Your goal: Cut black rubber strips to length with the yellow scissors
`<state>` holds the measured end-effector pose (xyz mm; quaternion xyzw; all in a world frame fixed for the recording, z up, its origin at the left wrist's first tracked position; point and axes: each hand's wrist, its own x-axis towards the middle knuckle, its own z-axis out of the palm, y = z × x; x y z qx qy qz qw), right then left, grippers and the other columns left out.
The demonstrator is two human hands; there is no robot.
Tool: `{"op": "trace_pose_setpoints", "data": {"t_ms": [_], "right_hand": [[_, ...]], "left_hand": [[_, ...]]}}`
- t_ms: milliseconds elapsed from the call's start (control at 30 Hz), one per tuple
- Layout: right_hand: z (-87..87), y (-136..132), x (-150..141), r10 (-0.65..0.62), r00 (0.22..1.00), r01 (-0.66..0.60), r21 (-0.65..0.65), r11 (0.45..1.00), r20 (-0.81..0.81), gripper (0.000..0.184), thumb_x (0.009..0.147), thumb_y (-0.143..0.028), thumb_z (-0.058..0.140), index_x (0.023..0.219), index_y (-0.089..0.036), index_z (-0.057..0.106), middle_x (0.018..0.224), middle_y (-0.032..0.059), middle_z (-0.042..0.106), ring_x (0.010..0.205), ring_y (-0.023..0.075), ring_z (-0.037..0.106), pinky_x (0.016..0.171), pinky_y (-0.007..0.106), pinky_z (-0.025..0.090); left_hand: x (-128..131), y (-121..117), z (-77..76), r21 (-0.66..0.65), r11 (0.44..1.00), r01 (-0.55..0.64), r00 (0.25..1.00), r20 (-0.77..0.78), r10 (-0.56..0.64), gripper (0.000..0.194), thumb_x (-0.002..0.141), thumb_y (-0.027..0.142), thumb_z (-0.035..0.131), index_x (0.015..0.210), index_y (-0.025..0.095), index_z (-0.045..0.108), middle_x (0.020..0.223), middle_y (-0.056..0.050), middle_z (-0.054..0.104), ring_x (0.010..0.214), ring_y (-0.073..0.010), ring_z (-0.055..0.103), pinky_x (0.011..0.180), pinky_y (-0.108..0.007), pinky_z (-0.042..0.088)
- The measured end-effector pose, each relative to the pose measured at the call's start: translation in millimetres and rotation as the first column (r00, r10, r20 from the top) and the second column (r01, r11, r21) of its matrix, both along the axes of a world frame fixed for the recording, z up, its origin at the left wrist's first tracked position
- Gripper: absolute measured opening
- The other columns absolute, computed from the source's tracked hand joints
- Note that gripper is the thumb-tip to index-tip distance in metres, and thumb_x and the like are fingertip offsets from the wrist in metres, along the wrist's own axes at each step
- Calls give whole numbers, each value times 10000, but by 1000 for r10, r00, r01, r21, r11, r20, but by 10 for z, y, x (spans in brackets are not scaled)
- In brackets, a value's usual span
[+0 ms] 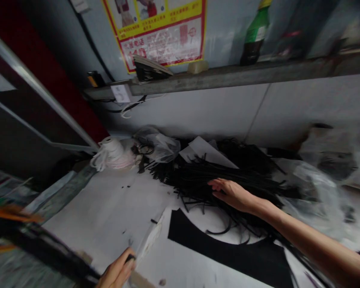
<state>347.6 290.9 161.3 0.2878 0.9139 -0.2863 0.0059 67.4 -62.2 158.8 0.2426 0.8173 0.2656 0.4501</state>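
My right hand [232, 194] lies over a heap of thin black strips [195, 174], with its fingers curled down and the thumb beneath them. It appears to grip some strips, though the contact is partly hidden. At the bottom of the view my left hand [118, 270] is closed around a small black piece [129, 258], most of which the fingers cover. Between the hands a flat, curved black panel [210, 250] rests on the white table surface [108, 208]. Several loose strip ends curl out above the panel.
Clear plastic bags [165, 146] and a white spool of cord [109, 150] stand at the back left. More plastic bags [318, 184] lie to the right. Above runs a ledge [222, 76] with a green-labelled bottle [256, 34]. A blurred dark bar [48, 248] crosses the lower left.
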Motion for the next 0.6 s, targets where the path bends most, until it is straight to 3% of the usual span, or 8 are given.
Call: {"op": "trace_pose_setpoints", "data": {"t_ms": [67, 133, 200, 267, 400, 533, 600], "right_hand": [[9, -635, -327, -17, 989, -34, -336, 941, -149, 342, 929, -345, 394, 1161, -180, 583, 925, 67, 654, 796, 185, 615, 701, 283, 482], [-11, -1249, -644, -73, 967, -94, -604, 791, -246, 349, 928, -421, 409, 1106, -186, 595, 888, 58, 646, 745, 180, 603, 655, 283, 477], [-10, -1778, -949, -133, 944, -139, -727, 672, -303, 359, 913, -458, 436, 1073, -175, 589, 896, 60, 629, 737, 174, 587, 669, 292, 477], [48, -2203, -1232, -199, 920, -148, -772, 618, -336, 365, 902, -475, 457, 1062, -166, 567, 856, 50, 602, 709, 159, 558, 677, 295, 469], [325, -2812, -1691, -243, 884, -177, -768, 615, -399, 395, 917, -531, 435, 1093, -181, 489, 765, 8, 543, 647, 135, 520, 619, 271, 449], [621, -3278, -2036, -226, 862, -215, -730, 649, -455, 364, 938, -551, 387, 1041, -209, 458, 720, -26, 492, 569, 106, 477, 536, 233, 414], [730, -3484, -2177, -228, 859, -191, -700, 688, -459, 351, 939, -552, 383, 1002, -216, 463, 708, -29, 487, 561, 98, 444, 520, 214, 400]], "left_hand": [[-42, -18, 150, 88, 994, 67, 998, 8, -68, 617, 763, 694, 476, 1141, 207, 508, 1135, -68, 571, 1071, -192, 543, 967, -245, 422], [-126, -43, 298, 179, 970, 165, 985, 20, -171, 451, 866, 589, 406, 1041, 188, 511, 967, -44, 562, 926, -153, 541, 896, -241, 443], [-216, -93, 445, 234, 945, 228, 973, -18, -231, 336, 914, 506, 370, 935, 192, 491, 828, -1, 505, 802, -121, 503, 792, -217, 438], [-282, -185, 604, 250, 925, 287, 958, -65, -279, 284, 938, 448, 346, 884, 200, 473, 777, 18, 474, 762, -112, 483, 737, -211, 409], [-403, -479, 917, 247, 892, 378, 926, -126, -357, 185, 940, 349, 356, 877, 210, 461, 758, 28, 488, 753, -113, 477, 711, -226, 369], [-588, -825, 1105, 322, 888, 329, 943, -67, -325, 113, 927, 320, 380, 952, 216, 419, 741, 35, 486, 719, -114, 465, 693, -237, 374], [-683, -997, 1144, 376, 874, 307, 948, -39, -316, 180, 917, 296, 401, 1075, 210, 385, 782, 19, 515, 732, -117, 481, 706, -243, 388]]}}
